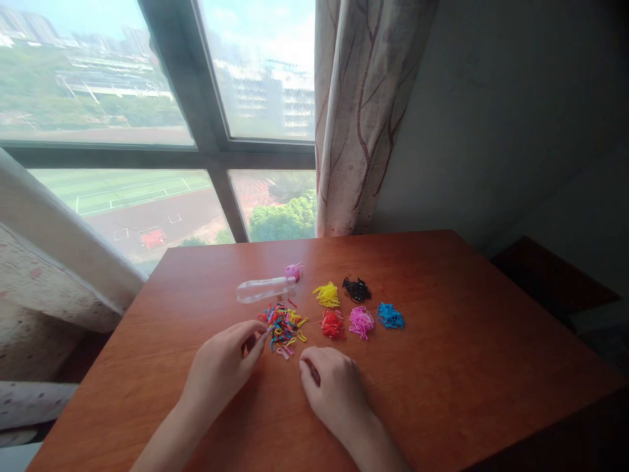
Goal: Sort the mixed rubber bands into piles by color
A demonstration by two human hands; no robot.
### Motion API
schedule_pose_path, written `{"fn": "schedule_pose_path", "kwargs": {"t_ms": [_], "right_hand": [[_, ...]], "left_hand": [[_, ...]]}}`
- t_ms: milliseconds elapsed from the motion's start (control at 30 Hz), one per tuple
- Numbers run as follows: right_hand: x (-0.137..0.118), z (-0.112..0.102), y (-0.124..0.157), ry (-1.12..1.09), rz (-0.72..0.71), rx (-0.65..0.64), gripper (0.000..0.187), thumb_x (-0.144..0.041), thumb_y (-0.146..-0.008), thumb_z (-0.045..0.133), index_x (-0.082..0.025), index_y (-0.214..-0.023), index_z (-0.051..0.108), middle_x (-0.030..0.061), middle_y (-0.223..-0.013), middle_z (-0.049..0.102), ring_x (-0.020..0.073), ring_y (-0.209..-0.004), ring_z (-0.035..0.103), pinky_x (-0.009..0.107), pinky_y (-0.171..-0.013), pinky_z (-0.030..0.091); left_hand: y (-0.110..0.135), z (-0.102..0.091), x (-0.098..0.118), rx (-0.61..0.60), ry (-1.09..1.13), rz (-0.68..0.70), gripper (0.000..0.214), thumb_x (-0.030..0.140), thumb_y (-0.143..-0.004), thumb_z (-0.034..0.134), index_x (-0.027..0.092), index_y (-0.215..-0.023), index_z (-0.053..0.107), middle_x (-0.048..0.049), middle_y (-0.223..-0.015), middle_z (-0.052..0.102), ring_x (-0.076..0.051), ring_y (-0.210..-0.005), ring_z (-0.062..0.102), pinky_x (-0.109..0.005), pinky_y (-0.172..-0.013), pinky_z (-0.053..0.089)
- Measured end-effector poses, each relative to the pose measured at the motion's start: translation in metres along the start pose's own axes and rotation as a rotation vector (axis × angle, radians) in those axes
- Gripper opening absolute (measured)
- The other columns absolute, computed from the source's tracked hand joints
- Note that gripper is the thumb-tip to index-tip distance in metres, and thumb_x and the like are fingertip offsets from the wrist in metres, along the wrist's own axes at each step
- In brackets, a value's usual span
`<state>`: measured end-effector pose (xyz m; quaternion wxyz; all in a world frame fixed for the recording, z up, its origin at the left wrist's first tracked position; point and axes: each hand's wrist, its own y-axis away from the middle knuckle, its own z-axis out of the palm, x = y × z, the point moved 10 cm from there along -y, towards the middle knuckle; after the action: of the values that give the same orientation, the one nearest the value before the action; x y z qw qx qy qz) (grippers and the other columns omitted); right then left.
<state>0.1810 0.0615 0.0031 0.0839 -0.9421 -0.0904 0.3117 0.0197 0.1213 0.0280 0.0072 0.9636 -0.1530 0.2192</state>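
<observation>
A mixed pile of small coloured rubber bands (284, 326) lies on the wooden table (442, 367). To its right sit sorted little heaps: yellow (327, 295), black (356, 289), red (333, 324), pink (361, 321) and blue (390, 316). My left hand (223, 367) rests at the pile's left edge, thumb and forefinger pinched on a band there. My right hand (334, 390) lies below the pile with fingers curled under, touching the table. A clear plastic bottle (265, 289) lies on its side behind the pile, its pink cap (293, 270) beside it.
A window (162, 118) and a patterned curtain (363, 111) stand behind the table's far edge. A dark low piece of furniture (550, 275) sits to the right. Pale fabric (44, 288) lies at the left.
</observation>
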Motion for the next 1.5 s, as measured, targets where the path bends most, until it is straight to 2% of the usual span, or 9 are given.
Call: {"fn": "schedule_pose_path", "kwargs": {"t_ms": [100, 200, 467, 567, 800, 1100, 1267, 1500], "right_hand": [[0.000, 0.000, 0.000, -0.001, 0.000, 0.000, 0.015, -0.012, -0.087, 0.052, -0.022, -0.076, 0.053, -0.0032, -0.071, 0.061, 0.0121, -0.065, 0.053, 0.027, -0.060, 0.024], [0.001, 0.001, 0.000, -0.003, 0.003, 0.000, 0.015, -0.012, -0.087, 0.052, -0.022, -0.076, 0.054, -0.0031, -0.070, 0.061, 0.0124, -0.065, 0.054, 0.027, -0.061, 0.025], [0.011, -0.001, -0.001, 0.043, 0.094, 0.053, 0.013, -0.012, -0.090, 0.051, -0.021, -0.086, 0.060, -0.0023, -0.069, 0.063, 0.0144, -0.063, 0.060, 0.026, -0.059, 0.027], [0.014, -0.001, -0.004, 0.068, 0.145, 0.041, 0.011, -0.014, -0.090, 0.055, -0.021, -0.094, 0.061, -0.0019, -0.072, 0.067, 0.0151, -0.064, 0.063, 0.025, -0.059, 0.030], [0.014, 0.002, -0.011, 0.218, 0.196, -0.023, 0.020, -0.016, -0.091, 0.059, -0.023, -0.109, 0.062, 0.0010, -0.081, 0.073, 0.0190, -0.070, 0.069, 0.026, -0.055, 0.031], [0.013, 0.005, -0.011, 0.264, 0.160, 0.005, 0.016, -0.017, -0.091, 0.059, -0.024, -0.105, 0.063, 0.0008, -0.079, 0.073, 0.0178, -0.066, 0.067, 0.026, -0.054, 0.027], [0.013, 0.005, -0.007, 0.195, 0.126, 0.041, 0.012, -0.016, -0.090, 0.059, -0.024, -0.098, 0.063, -0.0011, -0.075, 0.070, 0.0168, -0.067, 0.065, 0.026, -0.057, 0.027], [-0.001, 0.006, -0.008, 0.079, 0.043, 0.010, 0.005, -0.021, -0.091, 0.061, -0.024, -0.087, 0.062, -0.0031, -0.073, 0.067, 0.0149, -0.066, 0.061, 0.027, -0.059, 0.025]], "left_hand": [[0.007, 0.005, -0.014, -0.024, -0.011, -0.058, 0.025, 0.036, -0.091, 0.044, 0.024, -0.092, 0.066, 0.0013, -0.077, 0.071, -0.015, -0.068, 0.064, -0.023, -0.063, 0.042], [0.011, 0.011, -0.018, -0.051, -0.022, -0.092, 0.025, 0.035, -0.092, 0.043, 0.024, -0.094, 0.065, 0.0000, -0.085, 0.073, -0.017, -0.076, 0.067, -0.024, -0.066, 0.044], [0.013, 0.031, 0.003, -0.122, 0.012, -0.008, 0.020, 0.030, -0.093, 0.042, 0.026, -0.094, 0.061, 0.0009, -0.085, 0.070, -0.017, -0.078, 0.066, -0.024, -0.068, 0.042], [0.014, 0.037, 0.005, -0.141, 0.031, 0.011, 0.018, 0.028, -0.093, 0.042, 0.026, -0.093, 0.060, 0.0008, -0.086, 0.069, -0.017, -0.078, 0.065, -0.024, -0.068, 0.041], [0.015, 0.041, 0.007, -0.169, 0.061, 0.050, 0.016, 0.023, -0.092, 0.043, 0.025, -0.094, 0.059, 0.0000, -0.087, 0.069, -0.018, -0.079, 0.064, -0.024, -0.069, 0.041], [0.016, 0.039, 0.009, -0.167, 0.057, 0.063, 0.016, 0.024, -0.093, 0.043, 0.025, -0.092, 0.058, -0.0012, -0.089, 0.069, -0.018, -0.080, 0.064, -0.024, -0.068, 0.040], [0.016, 0.038, 0.012, -0.176, 0.061, 0.070, 0.016, 0.025, -0.093, 0.043, 0.025, -0.092, 0.059, -0.0010, -0.089, 0.069, -0.018, -0.081, 0.064, -0.024, -0.069, 0.041], [0.016, 0.042, 0.014, -0.181, 0.078, 0.095, 0.016, 0.023, -0.093, 0.043, 0.025, -0.092, 0.060, -0.0009, -0.090, 0.070, -0.018, -0.082, 0.065, -0.024, -0.070, 0.042]]}}
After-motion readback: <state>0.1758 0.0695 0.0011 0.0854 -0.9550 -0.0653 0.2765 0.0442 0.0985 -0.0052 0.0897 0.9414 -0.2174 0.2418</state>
